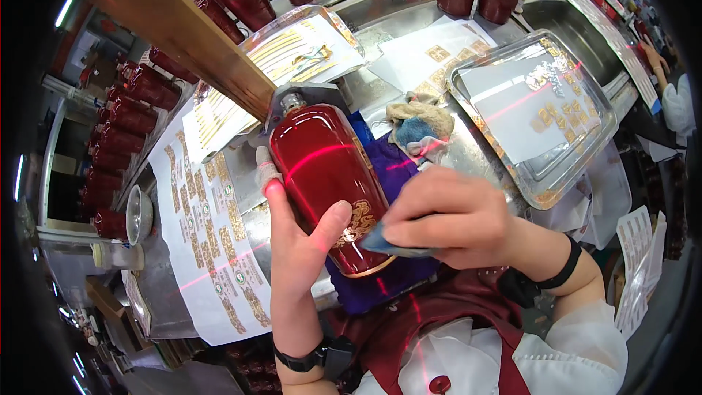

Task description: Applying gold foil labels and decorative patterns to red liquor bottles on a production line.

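A glossy dark red bottle (pixel 322 153) lies tilted on a purple cloth (pixel 380 281), its metal neck pointing away from me. A gold ornate decal (pixel 360 221) sits on its face near the base. My left hand (pixel 296 245) grips the bottle's left side, thumb across the front beside the decal and a covered fingertip against the edge. In my right hand (pixel 457 216) a flat blue piece (pixel 376 240) is pinched against the bottle, right of the decal. Whether that piece is cloth or a scraper I cannot tell.
A wooden post (pixel 197 40) rises at the bottle's neck. Left lies a sheet of gold decals (pixel 212 249). A crumpled beige-and-blue cloth (pixel 420 126) and a clear tray (pixel 545 194) with loose decals are at right. More red bottles (pixel 245 0) stand behind; a co-worker's arm (pixel 654 58) shows far right.
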`<state>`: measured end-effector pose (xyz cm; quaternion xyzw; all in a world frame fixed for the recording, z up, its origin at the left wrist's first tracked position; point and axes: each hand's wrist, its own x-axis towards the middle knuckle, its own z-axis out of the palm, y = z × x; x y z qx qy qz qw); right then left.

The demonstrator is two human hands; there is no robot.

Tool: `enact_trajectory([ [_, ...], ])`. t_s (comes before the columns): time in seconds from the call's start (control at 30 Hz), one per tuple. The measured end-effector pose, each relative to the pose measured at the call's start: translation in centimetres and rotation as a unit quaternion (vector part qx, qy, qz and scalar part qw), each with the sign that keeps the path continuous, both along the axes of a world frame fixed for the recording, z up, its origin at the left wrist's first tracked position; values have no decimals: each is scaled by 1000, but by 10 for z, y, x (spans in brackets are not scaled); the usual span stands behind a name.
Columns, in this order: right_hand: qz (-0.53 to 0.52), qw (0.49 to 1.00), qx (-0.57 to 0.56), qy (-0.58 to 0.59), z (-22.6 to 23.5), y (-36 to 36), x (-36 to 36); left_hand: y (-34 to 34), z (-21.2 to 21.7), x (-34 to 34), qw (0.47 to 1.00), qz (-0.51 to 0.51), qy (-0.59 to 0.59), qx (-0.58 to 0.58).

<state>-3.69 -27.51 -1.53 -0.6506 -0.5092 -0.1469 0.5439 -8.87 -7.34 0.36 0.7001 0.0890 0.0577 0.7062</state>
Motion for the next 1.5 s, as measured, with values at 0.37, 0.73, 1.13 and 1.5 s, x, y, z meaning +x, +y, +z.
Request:
enact_trajectory([
  [0.37,-23,984,-62,167,25,16,1,14,-25,3,987,-57,-67,-133],
  [0.73,25,998,-35,44,25,8,-4,14,-19,-7,987,26,-23,-160],
  [1.13,-53,993,-101,-30,51,28,14,19,-10,27,987,-1,-43,-154],
  [1.5,-77,986,-132,62,70,46,55,24,3,37,992,-56,-45,-99],
])
